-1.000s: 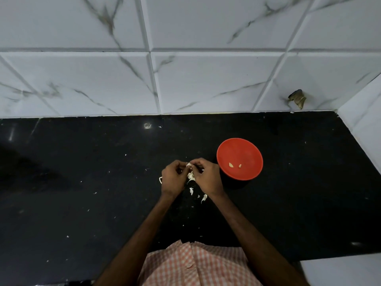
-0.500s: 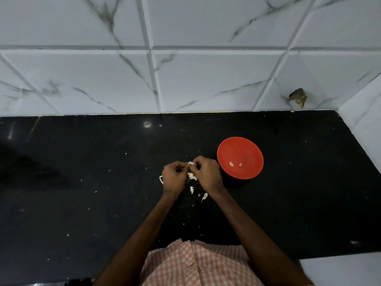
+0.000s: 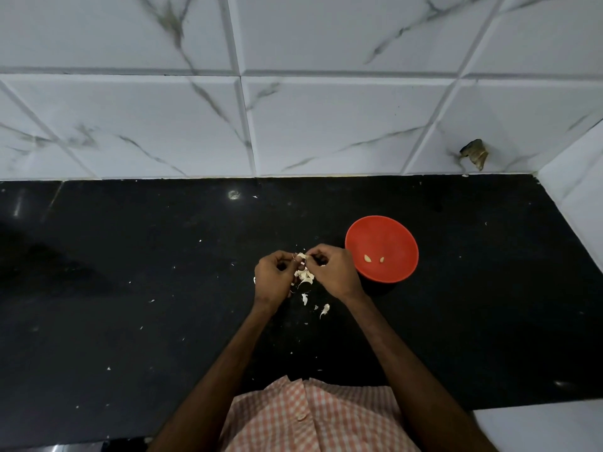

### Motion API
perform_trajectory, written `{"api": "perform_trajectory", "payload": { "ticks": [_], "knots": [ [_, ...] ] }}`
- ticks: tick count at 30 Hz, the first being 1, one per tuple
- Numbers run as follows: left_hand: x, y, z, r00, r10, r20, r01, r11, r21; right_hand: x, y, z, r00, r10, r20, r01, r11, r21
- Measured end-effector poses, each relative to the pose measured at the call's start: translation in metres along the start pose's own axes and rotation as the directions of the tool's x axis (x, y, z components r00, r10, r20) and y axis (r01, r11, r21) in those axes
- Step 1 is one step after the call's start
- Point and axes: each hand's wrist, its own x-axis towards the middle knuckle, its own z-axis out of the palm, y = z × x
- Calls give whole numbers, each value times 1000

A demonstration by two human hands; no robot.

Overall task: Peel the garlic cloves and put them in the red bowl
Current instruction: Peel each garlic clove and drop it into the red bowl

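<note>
Both hands meet over the desk [image 3: 130,288], the left hand [image 3: 274,278] and right hand [image 3: 332,272] each pinching one garlic clove [image 3: 301,257], left of the red bowl [image 3: 391,233].

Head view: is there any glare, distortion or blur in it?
Head view: small glare spots on the black countertop; seams of the wall tiles bend, from the wide lens; the red bowl looks sharp.
</note>
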Motion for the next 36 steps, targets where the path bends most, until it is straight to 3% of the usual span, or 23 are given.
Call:
{"api": "perform_trajectory", "payload": {
  "ticks": [9,15,24,28,31,33,36],
  "knots": [
    [1,-2,2,1000,26,-8,-26,998,-49,3,4,4,995,95,-24,-92,991,93],
    [-1,-5,1,997,41,67,-39,999,-28,-1,2,3,999,33,3,-33,997,69],
    [-7,-1,0,985,-116,131,156,918,-364,2,0,10,981,191,19,-188,936,298],
    [-8,0,-1,968,-196,154,244,871,-426,3,-1,11,982,183,39,-187,953,238],
    [-5,-5,-3,952,-251,176,304,842,-445,2,-3,13,995,99,16,-100,991,88],
    [-2,-7,-3,949,-259,180,312,851,-421,0,-5,13,999,39,13,-39,999,-8],
    [0,-3,-3,956,-242,164,287,885,-367,0,-5,11,1000,1,24,-1,1000,-21]
  ]
}}
